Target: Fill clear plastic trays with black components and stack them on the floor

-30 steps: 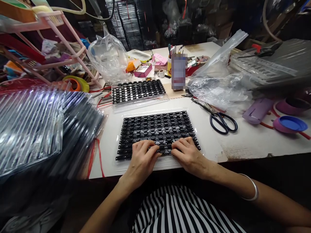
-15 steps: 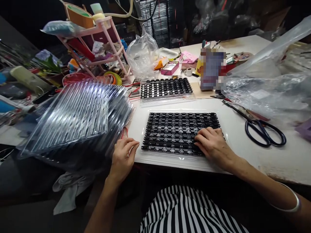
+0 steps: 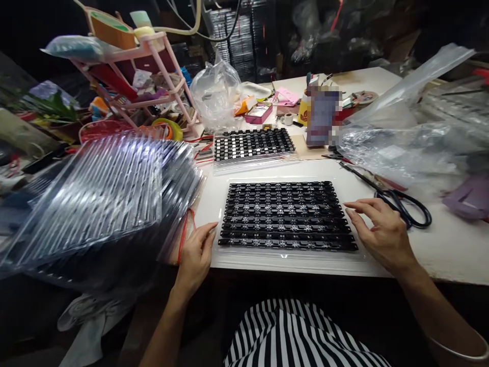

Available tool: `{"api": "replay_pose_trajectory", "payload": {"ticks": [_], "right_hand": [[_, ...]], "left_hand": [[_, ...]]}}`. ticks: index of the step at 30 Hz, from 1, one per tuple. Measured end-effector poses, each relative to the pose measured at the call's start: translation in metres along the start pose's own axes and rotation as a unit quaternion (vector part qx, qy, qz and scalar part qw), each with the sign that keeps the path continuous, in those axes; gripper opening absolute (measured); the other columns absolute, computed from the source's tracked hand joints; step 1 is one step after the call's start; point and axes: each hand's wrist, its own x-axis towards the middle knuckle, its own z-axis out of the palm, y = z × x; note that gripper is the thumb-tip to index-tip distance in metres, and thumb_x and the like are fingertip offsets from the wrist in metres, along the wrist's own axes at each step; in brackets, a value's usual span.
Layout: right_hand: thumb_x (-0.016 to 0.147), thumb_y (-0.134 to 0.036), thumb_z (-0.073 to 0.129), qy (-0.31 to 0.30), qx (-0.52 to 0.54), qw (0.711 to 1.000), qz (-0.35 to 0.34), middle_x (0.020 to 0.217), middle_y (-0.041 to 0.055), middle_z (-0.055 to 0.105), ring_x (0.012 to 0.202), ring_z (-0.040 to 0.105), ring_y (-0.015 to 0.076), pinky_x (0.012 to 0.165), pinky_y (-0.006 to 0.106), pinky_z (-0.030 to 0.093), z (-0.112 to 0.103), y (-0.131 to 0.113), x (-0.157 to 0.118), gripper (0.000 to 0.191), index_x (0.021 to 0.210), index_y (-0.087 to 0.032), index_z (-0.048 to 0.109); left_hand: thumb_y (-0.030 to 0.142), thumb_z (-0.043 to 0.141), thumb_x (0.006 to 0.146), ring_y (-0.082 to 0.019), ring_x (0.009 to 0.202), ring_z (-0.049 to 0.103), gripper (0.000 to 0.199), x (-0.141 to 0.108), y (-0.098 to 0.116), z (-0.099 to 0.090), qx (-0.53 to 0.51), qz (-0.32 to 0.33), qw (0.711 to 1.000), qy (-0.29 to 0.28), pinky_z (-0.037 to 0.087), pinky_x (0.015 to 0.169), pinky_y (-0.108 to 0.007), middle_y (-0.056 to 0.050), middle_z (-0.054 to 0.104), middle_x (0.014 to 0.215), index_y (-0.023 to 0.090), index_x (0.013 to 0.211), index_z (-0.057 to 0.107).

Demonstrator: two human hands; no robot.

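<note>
While the fingers (image 3: 213,226) of our left hand (image 3: 194,256) lay close together at the left edge of a clear tray (image 3: 248,255), we could not tell whether they pinched its rim. We had the thumb and forefinger of our right hand (image 3: 384,237) apart at the tray's right side, and whether they touched it was unclear to us.

Between our hands, the tray lay flat near the front edge of the white table (image 3: 439,250), bearing rows of black strips (image 3: 284,214) laid side by side, their long sides running left to right. Just behind it we had a second clear tray (image 3: 255,166), also filled with small black pieces, some with pale faces.

To our left leaned a stack of ribbed clear trays (image 3: 107,188), with red string (image 3: 184,234) between it and our left hand. Beyond our right hand lay dark-handled scissors (image 3: 359,177), partly hidden from us by that hand, and behind them crumpled clear plastic (image 3: 401,148). Farther back on the left, we saw a clear bag (image 3: 216,97) beside a pink rack (image 3: 173,76) crowded with odds and ends.
</note>
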Motion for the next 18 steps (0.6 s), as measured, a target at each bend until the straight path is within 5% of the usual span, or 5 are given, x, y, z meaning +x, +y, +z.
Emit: {"api": "replay_pose_trajectory", "payload": {"ticks": [3, 6, 10, 18], "right_hand": [[0.088, -0.033, 0.048, -0.002, 0.054, 0.994, 0.099, 0.093, 0.01, 0.063, 0.077, 0.06, 0.0219, 0.064, 0.035, 0.045, 0.002, 0.014, -0.01, 0.024, 0.101, -0.019, 0.062], [0.089, -0.029, 0.043, -0.036, 0.115, 0.982, 0.143, 0.081, 0.007, 0.064, 0.071, 0.06, 0.0196, 0.066, 0.033, 0.047, 0.005, 0.015, -0.015, 0.029, 0.11, -0.016, 0.058], [0.089, -0.023, 0.04, -0.052, 0.121, 0.981, 0.141, 0.068, 0.0014, 0.057, 0.06, 0.053, 0.0157, 0.062, 0.029, 0.044, 0.006, 0.008, -0.012, 0.032, 0.116, -0.015, 0.055], [0.089, -0.021, 0.04, -0.072, 0.136, 0.979, 0.131, 0.069, 0.0003, 0.05, 0.058, 0.047, 0.014, 0.054, 0.026, 0.039, 0.002, 0.01, -0.014, 0.031, 0.116, -0.015, 0.055]], "left_hand": [[0.037, 0.046, 0.089, -0.023, 0.102, 0.059, 0.037, 0.003, 0.001, 0.009, -0.057, -0.06, 0.997, -0.008, 0.046, 0.091, -0.038, -0.01, 0.064, 0.115, 0.018, 0.118, 0.056], [0.042, 0.049, 0.086, -0.019, 0.083, 0.06, 0.041, 0.008, 0.002, 0.014, -0.045, -0.082, 0.996, -0.005, 0.048, 0.078, -0.033, -0.007, 0.064, 0.111, 0.022, 0.12, 0.056], [0.047, 0.053, 0.082, -0.014, 0.064, 0.053, 0.043, 0.013, 0.001, 0.015, -0.052, -0.09, 0.995, -0.011, 0.044, 0.057, -0.026, -0.003, 0.062, 0.103, 0.025, 0.119, 0.057], [0.043, 0.057, 0.082, -0.013, 0.064, 0.048, 0.044, -0.008, 0.005, 0.017, -0.112, -0.12, 0.986, -0.027, 0.041, 0.064, -0.025, 0.003, 0.053, 0.075, 0.028, 0.124, 0.053]]}}
